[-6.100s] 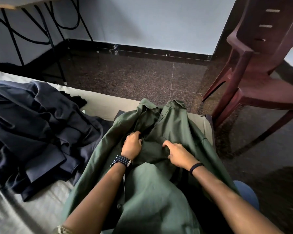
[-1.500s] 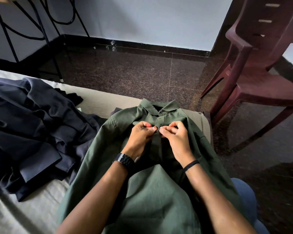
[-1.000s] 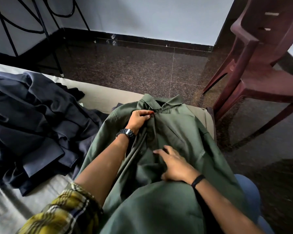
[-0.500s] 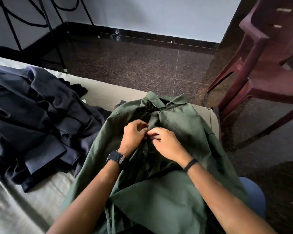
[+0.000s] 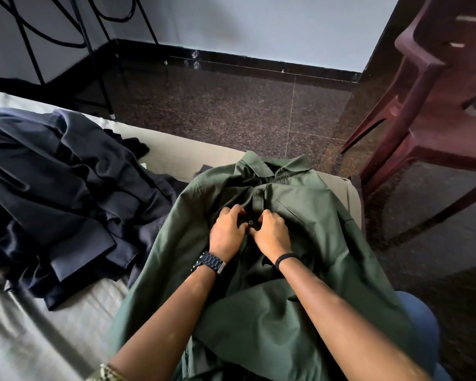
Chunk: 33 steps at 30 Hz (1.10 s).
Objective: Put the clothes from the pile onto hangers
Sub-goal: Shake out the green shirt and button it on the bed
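Hands meet at the front of a green shirt (image 5: 300, 204) spread on the bed (image 5: 39, 334): the left hand (image 5: 227, 235) and right hand (image 5: 272, 235) each pinch its placket around a button (image 5: 251, 222). Dark clothes (image 5: 61, 193) lie piled to the left.

You have one view only, from the camera worn on your head, so no second view shares any of the scene. It looks forward and steeply down along both forearms, close over the green shirt (image 5: 300, 215) spread before you. Your left hand (image 5: 227, 232) and right hand (image 5: 272, 232) sit near the middle. The wide lens bends the edges: the dark clothes pile (image 5: 61, 193) falls left, the maroon chair (image 5: 437, 111) right, its upper part seemingly cut off.
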Each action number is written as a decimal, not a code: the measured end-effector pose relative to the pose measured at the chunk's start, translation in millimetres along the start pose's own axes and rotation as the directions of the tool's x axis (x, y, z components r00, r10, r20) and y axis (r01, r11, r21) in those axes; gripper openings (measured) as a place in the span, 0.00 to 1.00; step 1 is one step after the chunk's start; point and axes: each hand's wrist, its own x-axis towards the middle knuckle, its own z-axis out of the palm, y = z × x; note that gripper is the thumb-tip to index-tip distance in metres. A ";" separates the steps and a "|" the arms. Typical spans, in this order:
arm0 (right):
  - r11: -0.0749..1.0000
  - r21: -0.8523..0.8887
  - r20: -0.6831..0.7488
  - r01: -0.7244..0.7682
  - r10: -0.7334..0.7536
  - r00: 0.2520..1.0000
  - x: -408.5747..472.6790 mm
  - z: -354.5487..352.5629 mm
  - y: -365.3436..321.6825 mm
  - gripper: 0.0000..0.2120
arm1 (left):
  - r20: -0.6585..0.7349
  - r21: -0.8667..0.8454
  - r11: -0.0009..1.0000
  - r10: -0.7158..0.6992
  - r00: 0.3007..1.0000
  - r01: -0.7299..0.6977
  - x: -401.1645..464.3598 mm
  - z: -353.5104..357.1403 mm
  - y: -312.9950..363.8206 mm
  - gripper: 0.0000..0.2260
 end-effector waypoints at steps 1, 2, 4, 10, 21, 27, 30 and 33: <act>1.000 -0.005 0.000 -0.003 0.003 1.000 0.2 -1.3 0.7 0.14 | -0.020 0.004 1.000 0.021 1.000 -0.021 -1.3 2.5 1.8 0.10; 1.000 0.012 -0.008 -0.011 0.011 1.000 0.5 -2.4 2.2 0.12 | -0.028 0.008 0.999 0.036 0.999 -0.036 -2.0 4.5 2.7 0.09; 0.995 0.083 -0.030 -0.046 0.049 0.998 -0.3 -5.5 5.3 0.09 | 0.007 0.031 0.999 0.033 0.999 -0.034 -2.2 6.2 3.7 0.10; 0.999 0.034 0.037 -0.030 0.028 0.999 -1.2 -7.1 4.0 0.16 | 0.093 0.126 0.992 -0.001 0.996 -0.011 7.1 2.7 10.2 0.11; 0.995 0.086 0.026 -0.057 0.055 0.998 -0.7 -15.9 12.5 0.07 | 0.085 0.037 0.999 -0.037 0.996 0.034 2.8 -1.1 18.5 0.08; 0.999 -0.007 0.148 0.050 -0.048 0.988 -3.8 -19.3 19.2 0.19 | 0.109 -0.288 0.915 -0.261 0.959 0.282 -2.7 -0.7 16.8 0.04; 0.991 -0.085 0.119 0.104 -0.094 0.988 -6.3 -13.5 15.6 0.15 | 0.151 -0.398 0.838 -0.341 0.928 0.373 -6.0 2.4 12.3 0.04; 0.992 0.122 0.044 0.026 -0.032 0.999 -5.3 -15.2 19.6 0.07 | 0.190 -0.539 0.750 -0.335 0.923 0.384 -8.3 1.4 11.9 0.03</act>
